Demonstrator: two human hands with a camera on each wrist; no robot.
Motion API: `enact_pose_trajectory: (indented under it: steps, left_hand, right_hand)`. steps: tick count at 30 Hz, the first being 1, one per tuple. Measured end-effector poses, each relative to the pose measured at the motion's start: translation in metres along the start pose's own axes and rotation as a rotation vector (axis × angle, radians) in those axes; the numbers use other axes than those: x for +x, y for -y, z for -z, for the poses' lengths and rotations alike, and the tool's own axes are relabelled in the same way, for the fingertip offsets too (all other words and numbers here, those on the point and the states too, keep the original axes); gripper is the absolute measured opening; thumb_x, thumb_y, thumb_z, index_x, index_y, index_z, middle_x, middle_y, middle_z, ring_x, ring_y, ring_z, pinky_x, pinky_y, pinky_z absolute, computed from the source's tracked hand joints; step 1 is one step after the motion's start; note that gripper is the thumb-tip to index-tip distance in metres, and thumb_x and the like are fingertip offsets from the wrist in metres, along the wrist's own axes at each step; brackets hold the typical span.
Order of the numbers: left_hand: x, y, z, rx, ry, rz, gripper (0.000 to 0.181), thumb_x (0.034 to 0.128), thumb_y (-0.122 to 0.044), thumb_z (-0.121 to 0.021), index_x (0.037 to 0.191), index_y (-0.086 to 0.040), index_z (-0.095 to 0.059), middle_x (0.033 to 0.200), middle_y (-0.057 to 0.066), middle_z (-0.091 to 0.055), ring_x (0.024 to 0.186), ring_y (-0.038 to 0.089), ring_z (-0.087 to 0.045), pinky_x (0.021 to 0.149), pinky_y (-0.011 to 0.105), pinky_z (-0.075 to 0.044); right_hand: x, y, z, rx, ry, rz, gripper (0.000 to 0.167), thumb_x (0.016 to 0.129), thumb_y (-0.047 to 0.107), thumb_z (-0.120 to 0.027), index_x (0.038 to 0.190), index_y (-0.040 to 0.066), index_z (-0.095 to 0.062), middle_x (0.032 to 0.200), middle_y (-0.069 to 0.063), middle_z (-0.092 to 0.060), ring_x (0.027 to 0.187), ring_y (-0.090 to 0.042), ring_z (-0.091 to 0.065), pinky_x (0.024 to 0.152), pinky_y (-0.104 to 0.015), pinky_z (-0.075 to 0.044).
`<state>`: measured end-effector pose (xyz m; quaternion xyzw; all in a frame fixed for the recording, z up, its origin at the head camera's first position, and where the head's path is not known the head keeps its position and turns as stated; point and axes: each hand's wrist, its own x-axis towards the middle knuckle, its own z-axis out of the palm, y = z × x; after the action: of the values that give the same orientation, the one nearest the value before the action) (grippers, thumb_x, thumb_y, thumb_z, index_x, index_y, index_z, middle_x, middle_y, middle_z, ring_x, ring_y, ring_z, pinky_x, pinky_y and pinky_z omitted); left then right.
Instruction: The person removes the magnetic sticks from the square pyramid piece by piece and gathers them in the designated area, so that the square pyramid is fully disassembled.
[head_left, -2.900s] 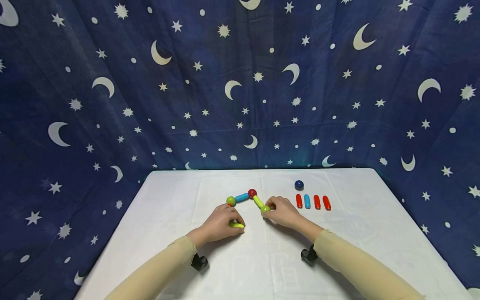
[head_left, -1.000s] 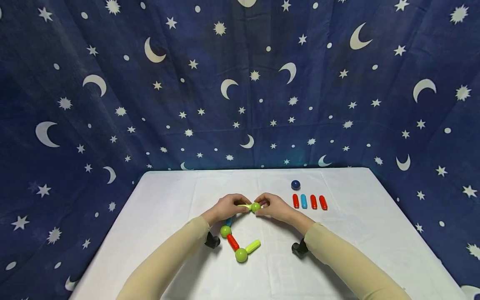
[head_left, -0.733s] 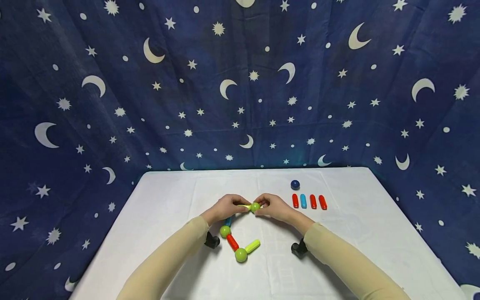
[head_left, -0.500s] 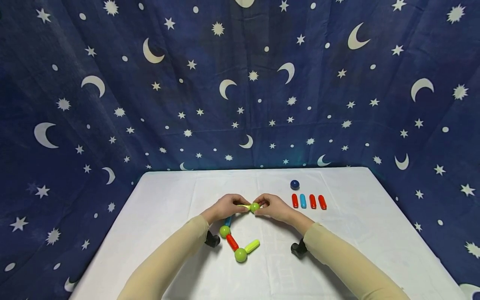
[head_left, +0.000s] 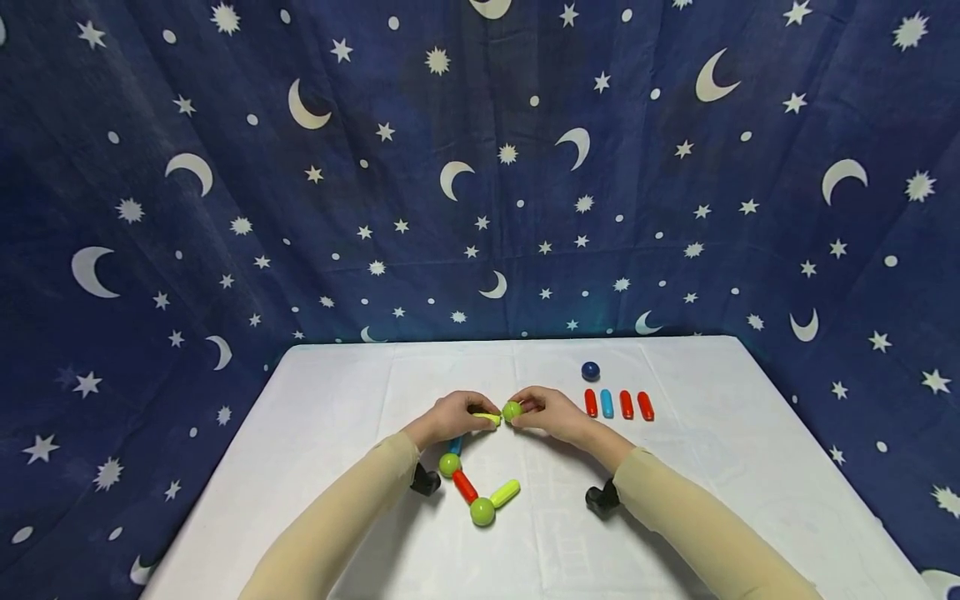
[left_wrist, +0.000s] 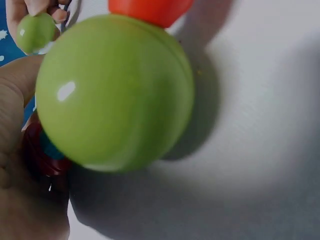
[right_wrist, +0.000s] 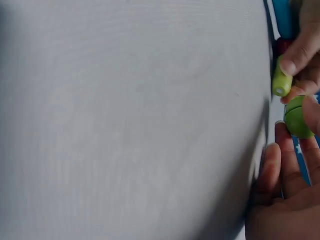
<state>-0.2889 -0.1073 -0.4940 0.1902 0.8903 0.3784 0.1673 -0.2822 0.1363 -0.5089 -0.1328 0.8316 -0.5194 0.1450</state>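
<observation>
My left hand [head_left: 454, 417] pinches a yellow-green rod [head_left: 488, 419]; in the right wrist view the bare end of that rod [right_wrist: 282, 84] shows. My right hand [head_left: 552, 414] holds a green ball [head_left: 512, 412] between thumb and fingers, a small gap away from the rod. Under the left hand a blue rod [head_left: 456, 446] leads to a green ball [head_left: 450, 464], then a red rod [head_left: 465, 487], a larger-looking green ball [head_left: 482, 512] and another yellow-green rod [head_left: 506, 493]. A dark red ball [left_wrist: 44, 151] lies by the left palm in the left wrist view.
On the white table [head_left: 637, 517], a dark blue ball [head_left: 590, 372] sits at the back right. In front of it lie a red rod [head_left: 591, 403], a blue rod [head_left: 607, 404] and two more red rods [head_left: 626, 405]. A starry curtain [head_left: 420, 167] hangs behind.
The ball in my right hand has come apart from the yellow-green rod in my left. Earlier, the chain's front part swung nearer the body, and my left hand moved up to the rod.
</observation>
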Motion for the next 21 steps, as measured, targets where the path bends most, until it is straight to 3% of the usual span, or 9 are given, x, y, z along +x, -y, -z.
enact_pose_trajectory:
  steps: [8,13,21]
  left_hand:
    - [-0.011,0.012,0.007,0.171,-0.102,-0.031,0.026,0.0915,-0.031,-0.078,0.117,-0.024,-0.075,0.114,-0.007,-0.07,0.101,0.016,-0.057,0.094,0.047,-0.04]
    - [-0.018,0.019,0.008,0.154,-0.136,0.003,0.023,0.0915,-0.03,-0.078,0.113,-0.023,-0.076,0.11,-0.003,-0.067,0.098,0.019,-0.051,0.088,0.041,-0.041]
    - [-0.022,0.019,0.008,0.098,-0.141,-0.008,0.014,0.0951,-0.026,-0.074,0.108,-0.019,-0.076,0.101,-0.003,-0.066,0.09,0.017,-0.052,0.081,0.035,-0.044]
  right_hand:
    - [-0.014,0.003,0.043,0.018,-0.11,0.025,0.044,0.091,0.028,-0.081,0.129,0.011,-0.067,0.112,-0.005,-0.069,0.1,-0.02,-0.062,0.08,-0.037,-0.051]
    - [-0.021,-0.001,0.087,-0.002,-0.211,0.022,0.051,0.094,0.034,-0.076,0.135,0.007,-0.062,0.121,-0.012,-0.067,0.109,-0.025,-0.062,0.09,-0.041,-0.051]
    - [-0.023,-0.024,0.136,-0.116,-0.295,-0.092,0.059,0.098,0.036,-0.07,0.143,0.003,-0.052,0.135,-0.02,-0.058,0.123,-0.037,-0.054,0.106,-0.053,-0.043]
